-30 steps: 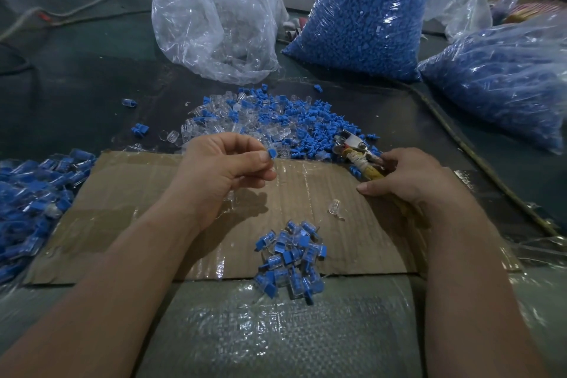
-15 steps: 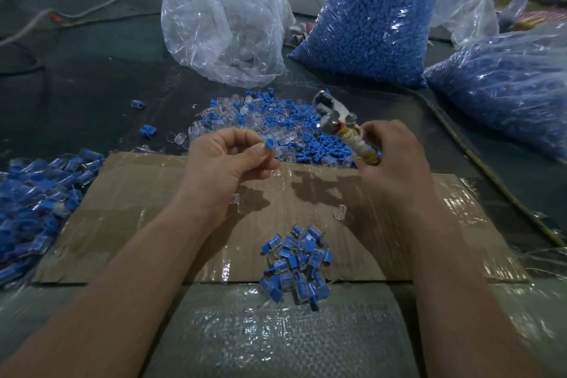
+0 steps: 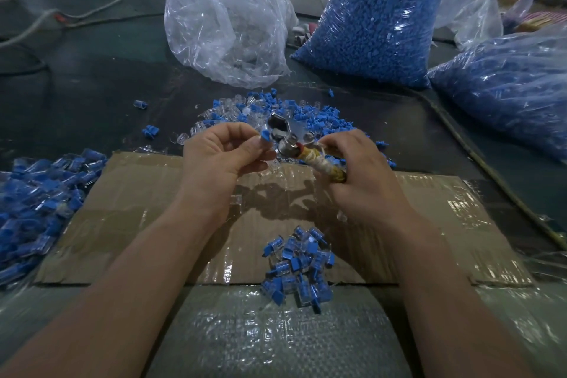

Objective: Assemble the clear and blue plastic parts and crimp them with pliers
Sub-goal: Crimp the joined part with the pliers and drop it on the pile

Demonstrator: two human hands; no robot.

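Observation:
My left hand (image 3: 221, 156) pinches a small blue part (image 3: 265, 136) between thumb and fingers, held up just at the jaws of the pliers (image 3: 283, 132). My right hand (image 3: 359, 175) grips the pliers by their taped yellow handle (image 3: 322, 164), jaws pointing left toward the blue part. A loose pile of clear and blue parts (image 3: 306, 116) lies behind both hands. A small heap of joined blue-and-clear pieces (image 3: 299, 264) sits on the taped cardboard sheet (image 3: 138, 209) in front. One clear part (image 3: 341, 217) lies on the cardboard by my right wrist.
A larger heap of joined pieces (image 3: 40, 199) lies at the left edge. A bag of clear parts (image 3: 227, 24) and two bags of blue parts (image 3: 377, 27) (image 3: 509, 95) stand at the back. Cords (image 3: 76, 9) run across the far left of the dark table.
My right hand lifted the pliers off the table and brought their jaws left to the blue part. My left hand rose slightly toward them.

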